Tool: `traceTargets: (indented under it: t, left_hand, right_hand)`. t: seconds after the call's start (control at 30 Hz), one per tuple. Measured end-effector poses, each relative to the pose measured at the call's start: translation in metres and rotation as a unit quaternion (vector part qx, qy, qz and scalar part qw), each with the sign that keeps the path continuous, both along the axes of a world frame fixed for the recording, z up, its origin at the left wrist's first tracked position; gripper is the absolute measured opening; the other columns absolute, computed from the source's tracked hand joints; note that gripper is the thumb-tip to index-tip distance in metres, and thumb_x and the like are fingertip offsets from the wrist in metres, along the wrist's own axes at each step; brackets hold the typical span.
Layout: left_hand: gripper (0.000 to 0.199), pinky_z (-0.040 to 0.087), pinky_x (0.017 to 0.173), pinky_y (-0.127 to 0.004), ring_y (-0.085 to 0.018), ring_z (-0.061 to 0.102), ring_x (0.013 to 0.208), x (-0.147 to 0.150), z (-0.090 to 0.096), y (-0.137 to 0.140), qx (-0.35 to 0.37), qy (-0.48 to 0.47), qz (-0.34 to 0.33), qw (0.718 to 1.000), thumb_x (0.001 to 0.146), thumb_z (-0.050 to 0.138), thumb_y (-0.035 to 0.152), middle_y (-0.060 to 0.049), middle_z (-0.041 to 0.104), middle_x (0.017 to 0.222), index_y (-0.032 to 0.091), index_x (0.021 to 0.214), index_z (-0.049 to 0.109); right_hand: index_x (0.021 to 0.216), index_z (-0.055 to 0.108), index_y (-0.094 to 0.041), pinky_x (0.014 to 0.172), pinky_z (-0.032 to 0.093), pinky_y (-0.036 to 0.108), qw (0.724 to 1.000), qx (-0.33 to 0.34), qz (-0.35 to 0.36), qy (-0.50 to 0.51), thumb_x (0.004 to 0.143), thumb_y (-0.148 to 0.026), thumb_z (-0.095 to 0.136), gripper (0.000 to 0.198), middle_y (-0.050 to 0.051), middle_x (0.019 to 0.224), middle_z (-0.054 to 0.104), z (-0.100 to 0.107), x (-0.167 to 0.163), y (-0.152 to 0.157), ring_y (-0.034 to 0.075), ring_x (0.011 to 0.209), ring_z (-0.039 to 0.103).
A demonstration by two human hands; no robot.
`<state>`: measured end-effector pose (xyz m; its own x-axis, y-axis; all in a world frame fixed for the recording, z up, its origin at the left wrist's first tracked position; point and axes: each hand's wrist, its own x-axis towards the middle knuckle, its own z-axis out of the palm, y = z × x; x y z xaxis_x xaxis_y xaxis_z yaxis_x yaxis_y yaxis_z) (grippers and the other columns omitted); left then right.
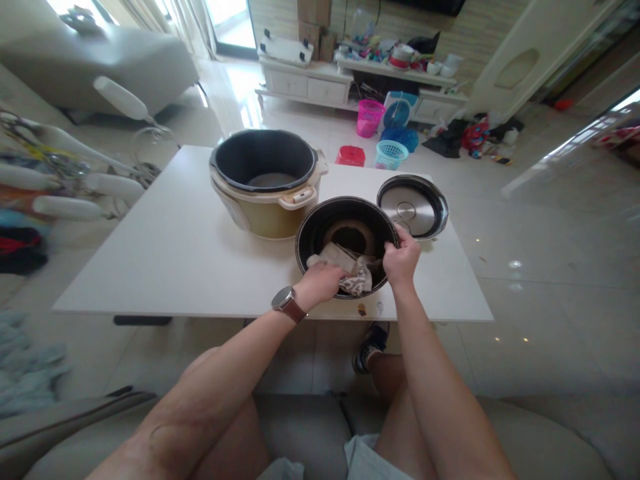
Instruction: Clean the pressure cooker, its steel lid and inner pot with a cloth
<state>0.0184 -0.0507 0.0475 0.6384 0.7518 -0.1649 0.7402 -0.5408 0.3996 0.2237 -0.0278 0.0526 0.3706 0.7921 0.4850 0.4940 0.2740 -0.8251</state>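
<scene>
A dark inner cooking pot (345,210) is tilted toward me over the front of the white table. My right hand (401,258) grips its right rim, thumb and fingers closed on the edge. Inside the pot my left hand (323,281), with a watch on the wrist, is closed on a pale patterned cloth (356,277). The cloth lies against the pot's inner wall nearest me. Behind and to the left stands the cream and gold electric cooker body (265,217), its top uncovered. A round metal lid (415,207) lies inner side up behind my right hand.
The white table (150,267) has small stickers at its front edge. Beyond it, a red stool (351,156), a light blue basket (391,155) and a pink basket (370,119) stand on the floor. A lamp with white arms (120,98) is at the left.
</scene>
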Motion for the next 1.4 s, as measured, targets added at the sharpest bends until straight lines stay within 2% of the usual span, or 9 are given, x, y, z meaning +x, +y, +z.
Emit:
traceTargets:
  t: [0.17, 0.3, 0.5, 0.67, 0.87, 1.0, 1.1, 1.23, 1.4]
  left_hand:
    - [0.042, 0.048, 0.109, -0.043, -0.029, 0.07, 0.116, -0.005, -0.013, -0.005, 0.075, 0.01, -0.024, 0.997, 0.093, 0.052, 0.008, -0.013, 0.078, 0.116, 0.019, 0.125, 0.076]
    - [0.045, 0.048, 0.108, -0.043, -0.029, 0.069, 0.116, -0.002, -0.023, -0.008, 0.087, 0.0, -0.028, 0.996, 0.092, 0.053, 0.008, -0.014, 0.076, 0.118, 0.017, 0.13, 0.073]
    - [0.052, 0.051, 0.107, -0.037, -0.027, 0.069, 0.122, 0.007, -0.027, -0.006, 0.022, -0.073, 0.021, 0.997, 0.088, 0.049, 0.004, -0.012, 0.075, 0.129, 0.019, 0.133, 0.071]
    - [0.053, 0.054, 0.099, -0.032, -0.025, 0.072, 0.117, 0.028, -0.017, -0.016, -0.02, -0.134, 0.097, 0.986, 0.089, 0.048, 0.004, -0.007, 0.076, 0.131, 0.023, 0.134, 0.068]
    - [0.047, 0.055, 0.091, -0.034, -0.026, 0.074, 0.108, 0.026, -0.006, -0.02, 0.022, -0.07, 0.01, 0.997, 0.093, 0.05, 0.007, -0.008, 0.078, 0.124, 0.025, 0.131, 0.071]
    - [0.046, 0.054, 0.097, -0.039, -0.027, 0.074, 0.107, 0.021, -0.006, -0.013, 0.057, -0.027, -0.06, 0.996, 0.093, 0.051, 0.007, -0.01, 0.078, 0.12, 0.025, 0.129, 0.074]
    - [0.042, 0.05, 0.105, -0.042, -0.027, 0.073, 0.11, 0.019, -0.006, -0.009, 0.061, -0.024, -0.069, 0.995, 0.094, 0.051, 0.008, -0.01, 0.079, 0.118, 0.023, 0.124, 0.076]
    - [0.045, 0.05, 0.105, -0.043, -0.029, 0.073, 0.112, 0.017, -0.002, -0.006, 0.058, -0.022, -0.008, 0.998, 0.093, 0.048, 0.006, -0.012, 0.078, 0.117, 0.021, 0.127, 0.073]
    - [0.06, 0.056, 0.096, -0.043, -0.032, 0.073, 0.112, 0.011, 0.01, 0.002, 0.06, -0.046, 0.173, 0.982, 0.094, 0.043, 0.006, -0.013, 0.074, 0.128, 0.024, 0.149, 0.055]
  right_hand:
    - [0.111, 0.081, -0.02, 0.103, 0.058, 0.043, 0.998, -0.002, 0.046, -0.047, 0.074, -0.012, 0.055, 0.046, 0.006, 0.11, 0.082, 0.015, 0.001, -0.001, 0.026, 0.104, 0.076]
    - [0.111, 0.08, -0.021, 0.11, 0.054, 0.045, 0.997, -0.003, 0.068, -0.032, 0.071, -0.01, 0.052, 0.049, 0.005, 0.111, 0.081, 0.016, -0.002, 0.0, 0.025, 0.108, 0.073]
    - [0.109, 0.078, -0.021, 0.11, 0.052, 0.043, 0.999, -0.003, 0.043, 0.019, 0.071, -0.013, 0.052, 0.046, 0.005, 0.11, 0.079, 0.007, -0.009, -0.002, 0.023, 0.109, 0.07]
    - [0.098, 0.071, -0.02, 0.097, 0.054, 0.04, 0.997, -0.016, -0.054, 0.051, 0.073, -0.019, 0.05, 0.032, 0.006, 0.097, 0.075, -0.008, -0.026, -0.013, 0.023, 0.097, 0.067]
    - [0.076, 0.052, -0.024, 0.084, 0.053, 0.034, 0.991, -0.066, -0.113, 0.019, 0.065, -0.022, 0.053, 0.011, 0.001, 0.081, 0.065, -0.007, 0.004, -0.007, 0.018, 0.078, 0.058]
    - [0.1, 0.066, -0.022, 0.093, 0.056, 0.039, 0.995, -0.087, -0.052, 0.018, 0.062, -0.022, 0.058, 0.039, 0.003, 0.098, 0.074, -0.003, 0.036, 0.005, 0.021, 0.089, 0.066]
    - [0.108, 0.074, -0.02, 0.102, 0.054, 0.046, 0.995, -0.093, -0.018, 0.036, 0.062, -0.023, 0.056, 0.049, 0.005, 0.103, 0.078, -0.007, 0.042, 0.008, 0.024, 0.098, 0.068]
    - [0.103, 0.079, -0.017, 0.1, 0.055, 0.045, 0.994, -0.08, -0.025, 0.068, 0.064, -0.023, 0.055, 0.046, 0.005, 0.098, 0.08, -0.01, 0.029, 0.004, 0.025, 0.095, 0.07]
    - [0.104, 0.081, -0.017, 0.099, 0.055, 0.044, 0.996, -0.061, -0.014, 0.067, 0.069, -0.023, 0.054, 0.044, 0.004, 0.091, 0.079, -0.011, 0.005, -0.005, 0.025, 0.093, 0.069]
